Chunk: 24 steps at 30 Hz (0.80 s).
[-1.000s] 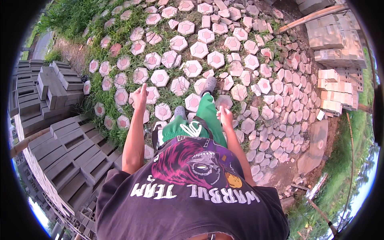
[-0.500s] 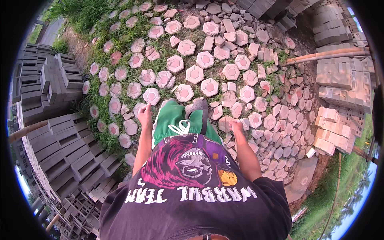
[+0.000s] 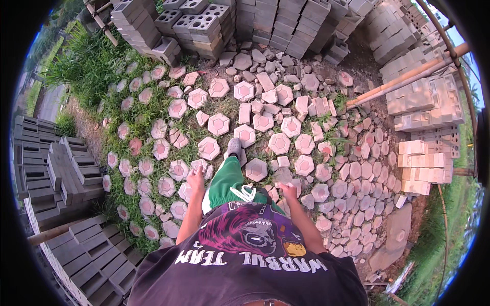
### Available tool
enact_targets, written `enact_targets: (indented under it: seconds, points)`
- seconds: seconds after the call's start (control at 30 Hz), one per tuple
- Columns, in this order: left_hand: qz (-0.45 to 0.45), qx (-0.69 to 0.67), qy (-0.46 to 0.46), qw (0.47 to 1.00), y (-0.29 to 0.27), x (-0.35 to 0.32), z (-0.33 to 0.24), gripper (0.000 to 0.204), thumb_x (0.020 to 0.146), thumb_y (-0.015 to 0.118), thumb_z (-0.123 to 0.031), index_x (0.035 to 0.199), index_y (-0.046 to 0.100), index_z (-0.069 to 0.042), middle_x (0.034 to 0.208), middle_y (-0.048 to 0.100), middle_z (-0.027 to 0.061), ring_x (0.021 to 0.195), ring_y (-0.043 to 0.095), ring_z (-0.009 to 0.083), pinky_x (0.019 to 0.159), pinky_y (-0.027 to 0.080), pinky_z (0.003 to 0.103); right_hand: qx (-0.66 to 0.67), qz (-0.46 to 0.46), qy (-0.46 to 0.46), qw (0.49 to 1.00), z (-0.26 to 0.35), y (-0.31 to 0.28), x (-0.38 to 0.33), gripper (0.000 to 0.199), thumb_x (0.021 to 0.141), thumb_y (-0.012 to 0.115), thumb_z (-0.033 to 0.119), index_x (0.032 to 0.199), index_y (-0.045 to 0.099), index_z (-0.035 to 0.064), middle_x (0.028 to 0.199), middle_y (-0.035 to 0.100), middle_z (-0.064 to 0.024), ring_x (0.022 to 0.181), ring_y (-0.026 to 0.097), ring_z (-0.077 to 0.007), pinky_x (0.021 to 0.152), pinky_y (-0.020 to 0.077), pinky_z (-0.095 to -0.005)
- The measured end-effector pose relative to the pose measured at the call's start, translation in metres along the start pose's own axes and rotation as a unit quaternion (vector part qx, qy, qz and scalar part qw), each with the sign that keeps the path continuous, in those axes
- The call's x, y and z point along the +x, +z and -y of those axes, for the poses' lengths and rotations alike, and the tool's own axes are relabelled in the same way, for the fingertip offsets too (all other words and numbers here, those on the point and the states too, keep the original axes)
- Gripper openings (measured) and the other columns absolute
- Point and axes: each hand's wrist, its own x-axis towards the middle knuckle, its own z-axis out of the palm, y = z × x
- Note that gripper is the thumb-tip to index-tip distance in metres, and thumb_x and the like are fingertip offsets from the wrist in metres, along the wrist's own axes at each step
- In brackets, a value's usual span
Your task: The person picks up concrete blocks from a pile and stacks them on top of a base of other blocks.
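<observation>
Both my left hand (image 3: 195,178) and right hand (image 3: 289,191) swing loose and carry nothing as I step over pinkish hexagonal concrete pavers (image 3: 218,124) scattered on the grassy ground (image 3: 153,115), none yet picked up.

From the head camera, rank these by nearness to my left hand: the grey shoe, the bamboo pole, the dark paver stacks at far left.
Measured from the left hand:
1. Grey shoe, just ahead, right.
2. Dark paver stacks, far left.
3. Bamboo pole, far upper right.

One head camera looks steeply down, fairly high, perhaps tilted forward.
</observation>
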Motion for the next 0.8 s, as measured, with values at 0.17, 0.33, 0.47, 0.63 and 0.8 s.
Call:
enact_targets:
  seconds: [0.17, 0.33, 0.47, 0.63, 0.8]
  points:
    - [0.078, -0.018, 0.015, 0.997, 0.058, 0.06, -0.072, 0.038, 0.086, 0.062, -0.031, 0.061, 0.05, -0.006, 0.057, 0.05, 0.0005, 0.05, 0.042, 0.0085, 0.048, 0.035, 0.026, 0.108, -0.042, 0.093, 0.989, -0.001, -0.006, -0.018, 0.033, 0.078, 0.068, 0.03, 0.069, 0.061, -0.0004, 0.063, 0.061, -0.0097, 0.055, 0.059, -0.0166, 0.05, 0.0481, -0.0311]
    - [0.119, 0.134, 0.038, 0.983, 0.118, 0.13, -0.095, 0.052, 0.089, 0.055, -0.042, 0.061, 0.057, 0.001, 0.057, 0.055, 0.0046, 0.05, 0.048, 0.0112, 0.049, 0.039, 0.028, 0.134, -0.131, 0.159, 0.969, 0.038, 0.0, -0.001, 0.038, 0.083, 0.06, 0.032, 0.071, 0.061, -0.004, 0.062, 0.06, -0.0098, 0.058, 0.059, -0.0171, 0.051, 0.0477, -0.0323]
    - [0.176, 0.241, 0.031, 0.954, 0.138, 0.16, -0.09, 0.056, 0.092, 0.047, -0.044, 0.061, 0.059, 0.001, 0.055, 0.055, 0.0058, 0.053, 0.052, 0.0131, 0.051, 0.042, 0.031, 0.214, -0.157, 0.118, 0.957, 0.106, -0.003, 0.006, 0.04, 0.083, 0.063, 0.036, 0.064, 0.061, 0.0002, 0.06, 0.059, -0.0056, 0.053, 0.055, -0.0157, 0.05, 0.0429, -0.0294]
    - [0.163, 0.21, -0.066, 0.962, 0.193, 0.154, -0.078, 0.045, 0.097, 0.037, -0.036, 0.077, 0.059, -0.001, 0.067, 0.059, 0.0065, 0.059, 0.059, 0.0154, 0.051, 0.044, 0.029, 0.154, -0.154, 0.115, 0.969, 0.086, -0.02, 0.064, 0.04, 0.087, 0.053, 0.032, 0.07, 0.059, -0.0036, 0.062, 0.06, -0.0105, 0.057, 0.057, -0.0178, 0.055, 0.0467, -0.0341]
    - [0.152, 0.136, -0.004, 0.979, 0.268, 0.122, -0.092, 0.031, 0.092, 0.049, -0.03, 0.091, 0.06, -0.002, 0.077, 0.06, 0.0058, 0.071, 0.06, 0.014, 0.058, 0.047, 0.029, -0.122, -0.051, 0.106, 0.985, 0.062, -0.072, 0.139, 0.025, 0.081, 0.055, 0.022, 0.081, 0.064, -0.0015, 0.071, 0.062, -0.0091, 0.063, 0.06, -0.0216, 0.061, 0.0484, -0.036]
